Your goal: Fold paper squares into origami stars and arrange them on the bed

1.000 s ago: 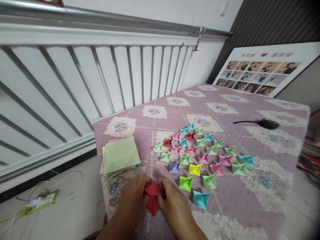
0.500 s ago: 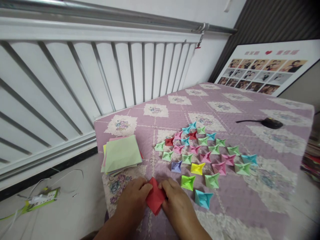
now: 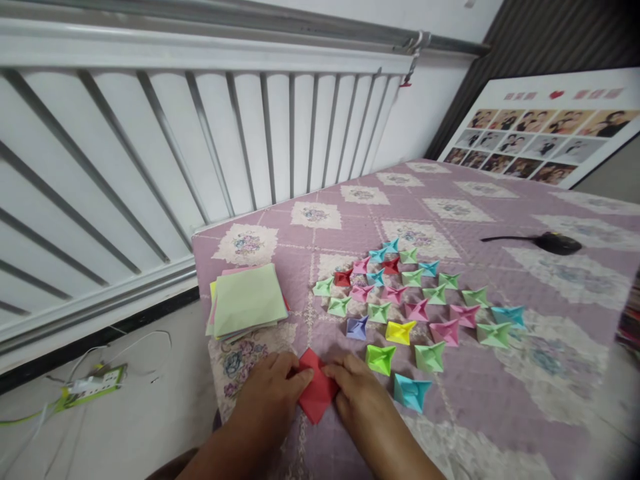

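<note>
A red sheet of origami paper (image 3: 317, 395), folded to a diamond shape, lies at the table's near edge between my hands. My left hand (image 3: 273, 387) grips its left side, thumb resting on top. From the right, my right hand (image 3: 357, 387) pinches the opposite edge with thumb and curled fingers. Several folded paper pieces in many colours stand in rows to the right; the closest are a lime-green one (image 3: 381, 360) and a blue one (image 3: 411, 393). Beyond my left hand is a stack of square coloured paper (image 3: 250, 301), pale green on top.
A purple floral cloth (image 3: 350, 447) covers the table. A black mouse-shaped object (image 3: 557, 243) with a cord or strap lies at the right. Behind stand a white radiator (image 3: 240, 133) and a photo board (image 3: 540, 133). On the floor at left is a power strip (image 3: 93, 388).
The view has shifted slightly. The red paper now lies flatter, its upper part more exposed, with my left thumb pressing across its surface. Both hands still hold its sides.
</note>
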`<act>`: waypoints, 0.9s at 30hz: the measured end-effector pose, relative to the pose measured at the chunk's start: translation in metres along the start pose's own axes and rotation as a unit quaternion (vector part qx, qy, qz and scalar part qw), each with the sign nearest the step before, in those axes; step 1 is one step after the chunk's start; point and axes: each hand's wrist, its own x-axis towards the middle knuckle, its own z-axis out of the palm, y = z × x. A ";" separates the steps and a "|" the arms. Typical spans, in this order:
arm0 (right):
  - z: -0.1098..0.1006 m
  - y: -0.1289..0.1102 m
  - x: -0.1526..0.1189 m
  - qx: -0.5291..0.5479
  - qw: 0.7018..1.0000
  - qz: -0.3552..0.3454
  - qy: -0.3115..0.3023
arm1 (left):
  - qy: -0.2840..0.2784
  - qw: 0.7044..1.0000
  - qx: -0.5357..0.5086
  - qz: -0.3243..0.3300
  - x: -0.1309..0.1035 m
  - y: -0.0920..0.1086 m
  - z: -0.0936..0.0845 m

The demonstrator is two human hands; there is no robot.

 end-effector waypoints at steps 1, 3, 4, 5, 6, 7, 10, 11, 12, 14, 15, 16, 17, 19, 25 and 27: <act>-0.002 -0.002 -0.001 0.002 1.000 0.000 0.011 | -0.009 1.000 -0.001 -0.002 0.000 0.000 -0.001; -0.005 -0.009 -0.002 0.010 0.999 -0.008 0.032 | -0.022 1.000 -0.006 -0.002 0.001 0.001 -0.003; -0.006 -0.012 -0.003 0.010 0.999 -0.016 0.037 | -0.026 1.000 -0.009 0.000 0.002 0.001 -0.004; -0.005 -0.015 -0.003 0.009 0.999 -0.024 0.034 | -0.028 0.999 -0.015 0.001 0.002 0.001 -0.007; -0.005 -0.017 -0.003 0.004 0.999 -0.030 0.025 | -0.030 0.999 -0.021 0.003 0.002 0.002 -0.009; -0.003 -0.019 -0.003 -0.003 0.999 -0.032 0.014 | -0.034 0.999 -0.029 0.006 0.002 0.002 -0.012; 0.002 -0.020 -0.002 -0.033 0.999 -0.017 -0.013 | -0.050 0.997 -0.064 0.014 0.000 0.002 -0.024; 0.002 -0.020 -0.002 -0.042 0.999 -0.011 -0.018 | -0.053 0.995 -0.077 0.018 -0.001 0.001 -0.027; 0.002 -0.020 -0.002 -0.048 0.999 -0.005 -0.022 | -0.054 0.994 -0.089 0.021 -0.003 0.001 -0.031; 0.001 -0.021 -0.002 -0.054 0.998 0.002 -0.029 | -0.052 0.993 -0.106 0.022 -0.004 0.000 -0.036; 0.000 -0.022 -0.003 -0.055 0.998 0.003 -0.031 | -0.051 0.992 -0.111 0.019 -0.005 0.000 -0.037; -0.001 -0.023 -0.003 -0.055 0.998 0.002 -0.033 | -0.051 0.992 -0.113 0.010 -0.005 0.000 -0.037; -0.001 -0.024 -0.003 -0.054 0.998 0.000 -0.036 | -0.051 0.992 -0.113 -0.003 -0.004 0.000 -0.037; -0.001 -0.025 -0.003 -0.054 0.998 -0.006 -0.045 | -0.047 0.993 -0.106 -0.036 -0.003 0.001 -0.035; 0.001 -0.028 -0.001 -0.068 0.994 -0.008 -0.081 | -0.041 0.988 -0.094 -0.114 0.005 0.001 -0.032; 0.000 -0.029 -0.001 -0.069 0.994 -0.007 -0.089 | -0.043 0.986 -0.099 -0.124 0.007 0.001 -0.033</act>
